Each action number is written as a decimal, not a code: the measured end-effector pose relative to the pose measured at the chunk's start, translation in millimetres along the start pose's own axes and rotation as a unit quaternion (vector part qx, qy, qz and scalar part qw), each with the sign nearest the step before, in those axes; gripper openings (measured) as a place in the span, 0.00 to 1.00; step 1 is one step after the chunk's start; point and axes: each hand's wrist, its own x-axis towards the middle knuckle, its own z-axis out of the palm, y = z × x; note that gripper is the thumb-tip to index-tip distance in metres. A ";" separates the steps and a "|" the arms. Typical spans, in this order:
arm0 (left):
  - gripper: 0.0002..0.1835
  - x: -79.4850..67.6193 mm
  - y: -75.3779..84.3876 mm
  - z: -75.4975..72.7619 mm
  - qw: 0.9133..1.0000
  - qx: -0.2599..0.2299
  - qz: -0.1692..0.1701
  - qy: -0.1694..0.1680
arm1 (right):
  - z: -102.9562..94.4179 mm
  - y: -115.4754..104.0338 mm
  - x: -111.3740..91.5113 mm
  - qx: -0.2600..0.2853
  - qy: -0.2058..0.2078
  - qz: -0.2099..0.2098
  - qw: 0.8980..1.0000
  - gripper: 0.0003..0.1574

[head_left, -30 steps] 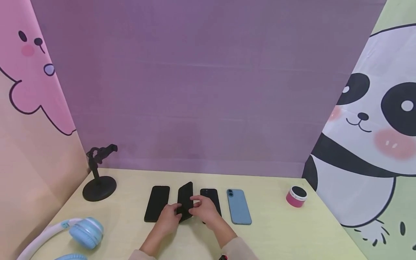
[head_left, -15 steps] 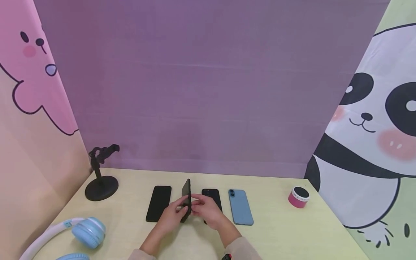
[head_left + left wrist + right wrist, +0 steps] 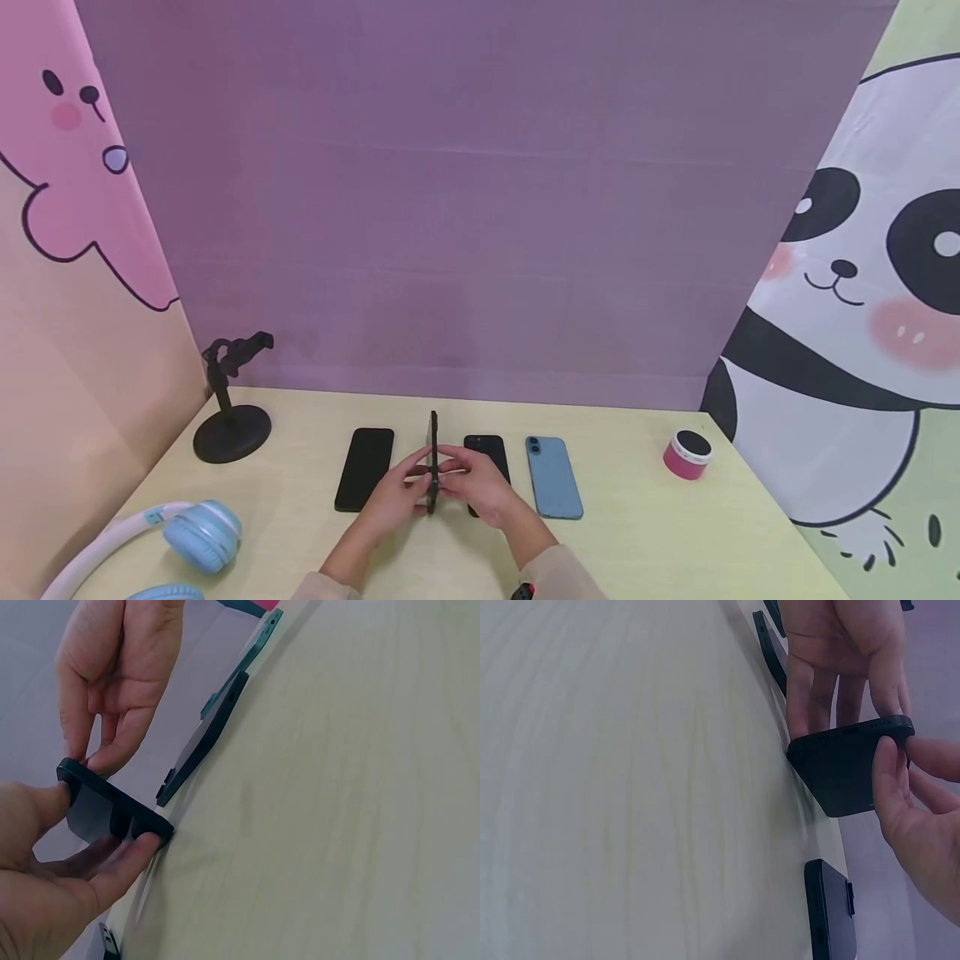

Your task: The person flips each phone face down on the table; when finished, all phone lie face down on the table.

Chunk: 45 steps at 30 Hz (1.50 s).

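Between both hands a black smartphone (image 3: pixel 433 432) stands upright on its long side, edge-on in the head view. My left hand (image 3: pixel 393 498) grips it from the left, thumb and fingers on one face and its edges. From the other side my right hand (image 3: pixel 487 493) pinches it with thumb and fingertips. The wrist views show the phone's short end, with the lower long edge close to the table. A black phone (image 3: pixel 365 469) lies flat left of the hands. Another black phone (image 3: pixel 486 447), camera side up, is partly hidden under my right hand.
A blue phone (image 3: pixel 555 479) lies camera side up to the right. Farther right stands a pink and white round jar-like object (image 3: pixel 686 458) with a dark top. At the left are a black stand (image 3: pixel 232 433) and blue and white headphones (image 3: pixel 201 537). A purple backdrop (image 3: pixel 480 208) closes the rear.
The held phone has gone from leaning over to standing upright, edge-on to the head view. Both hands have closed in around it; the other phones stay where they were.
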 end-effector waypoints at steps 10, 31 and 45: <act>0.23 1.0 6.2 -3.9 0.999 0.003 0.016 0.039 | 7.1 3.6 3.3 -0.015 0.000 -0.009 1.000 0.30; 0.17 -5.0 17.4 -15.5 0.946 0.277 0.037 0.163 | 26.9 13.9 0.0 -0.144 0.035 0.024 0.989 0.27; 0.19 -0.2 4.7 -13.8 0.939 0.315 -0.036 0.132 | 25.0 14.3 3.9 -0.249 0.080 0.031 0.965 0.25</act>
